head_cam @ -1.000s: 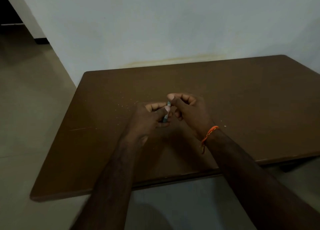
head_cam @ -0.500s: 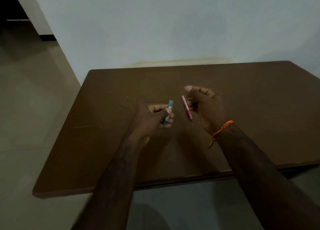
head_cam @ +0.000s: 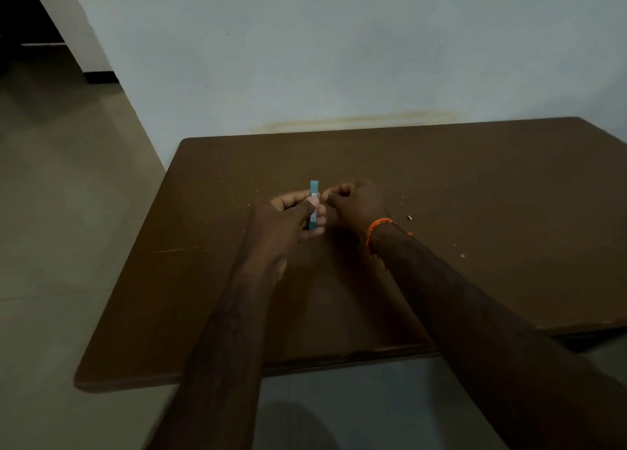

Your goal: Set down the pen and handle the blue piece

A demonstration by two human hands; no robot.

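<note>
While right hand (head_cam: 353, 205) curls | its contents hidden | left hand (head_cam: 285, 222) pinches teal stick (head_cam: 314, 205)

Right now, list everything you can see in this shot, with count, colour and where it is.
small box: one, teal with a pale label, upright in the left hand above the table.
table: one, dark brown, against the wall, under both hands.
crumbs: several, pale, scattered on the table, mostly right of the hands.
wall: one, pale grey-white, behind the table, with a yellowish stain near the table's far edge.
floor: beige, left of and in front of the table.
wrist thread: one, orange, round the right wrist.
left hand: one, grips the small box.
right hand: one, fingers curled, beside the box; whether it holds anything cannot be told.
</note>
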